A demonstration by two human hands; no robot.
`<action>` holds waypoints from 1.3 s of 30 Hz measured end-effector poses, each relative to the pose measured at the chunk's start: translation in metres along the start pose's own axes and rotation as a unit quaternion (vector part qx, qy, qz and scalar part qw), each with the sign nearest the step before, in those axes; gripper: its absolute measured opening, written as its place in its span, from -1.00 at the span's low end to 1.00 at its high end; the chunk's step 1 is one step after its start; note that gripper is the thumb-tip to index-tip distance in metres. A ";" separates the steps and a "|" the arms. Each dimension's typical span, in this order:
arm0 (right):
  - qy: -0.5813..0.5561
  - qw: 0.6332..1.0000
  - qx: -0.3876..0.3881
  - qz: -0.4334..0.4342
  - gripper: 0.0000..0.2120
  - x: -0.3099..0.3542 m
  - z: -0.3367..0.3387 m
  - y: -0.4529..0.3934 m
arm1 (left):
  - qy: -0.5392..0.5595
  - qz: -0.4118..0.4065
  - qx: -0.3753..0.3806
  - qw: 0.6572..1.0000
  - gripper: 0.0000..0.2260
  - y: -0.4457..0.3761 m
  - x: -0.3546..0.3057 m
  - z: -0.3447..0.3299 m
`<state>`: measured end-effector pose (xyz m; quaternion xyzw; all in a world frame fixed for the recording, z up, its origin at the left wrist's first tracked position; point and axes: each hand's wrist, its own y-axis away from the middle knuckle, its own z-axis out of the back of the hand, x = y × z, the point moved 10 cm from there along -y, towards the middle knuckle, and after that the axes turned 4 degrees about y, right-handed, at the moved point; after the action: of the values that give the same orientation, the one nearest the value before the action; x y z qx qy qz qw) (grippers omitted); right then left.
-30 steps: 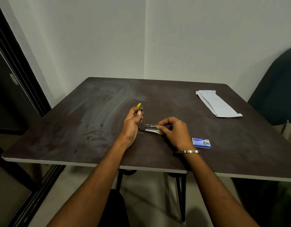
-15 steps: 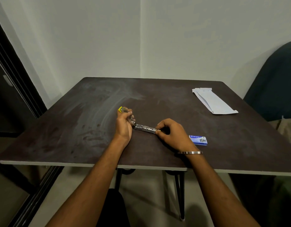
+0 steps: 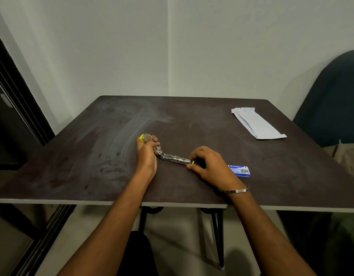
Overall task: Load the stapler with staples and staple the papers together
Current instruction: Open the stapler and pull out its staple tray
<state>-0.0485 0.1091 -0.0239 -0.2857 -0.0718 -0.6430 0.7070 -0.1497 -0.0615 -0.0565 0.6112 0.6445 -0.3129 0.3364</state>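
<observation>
Head view: the small metal stapler with yellow plastic ends (image 3: 168, 154) lies opened out near the middle of the dark brown tabletop (image 3: 192, 126), a little toward its front edge. The left hand (image 3: 146, 154) has its grip closed round the stapler's top arm, yellow tip poking out beyond the knuckles toward the left edge. The right hand (image 3: 210, 166) pinches the far end of the base and magazine between thumb and forefinger, pressing it down on the tabletop.

A second ago the top arm stood nearly upright in the left hand; half a second ago it was already swinging over, and now it is folded almost flat, so the two halves form a wide shallow angle. That leaves the staple channel exposed and facing up, which I judge to be the opening step done and the loading step about to start. Whether any staples already sit in the channel is hard to tell; the metal is too small and glinting to read.

The small blue cardboard box of staples (image 3: 239, 170) rests closed just beside the right hand, toward the right edge, not yet opened as far as I can see. The folded white papers (image 3: 257, 124) lie well apart near the far right corner, untouched, with stapling yet to come.
</observation>
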 end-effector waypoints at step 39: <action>-0.028 0.999 -0.040 -0.018 -0.88 -0.006 0.005 0.003 | -0.318 -0.008 0.240 0.917 -0.65 0.035 0.001 -0.017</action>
<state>-0.0454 0.1167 -0.0229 -0.3299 -0.0711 -0.6499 0.6810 -0.1159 -0.0452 -0.0467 0.5367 0.4142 -0.6383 0.3646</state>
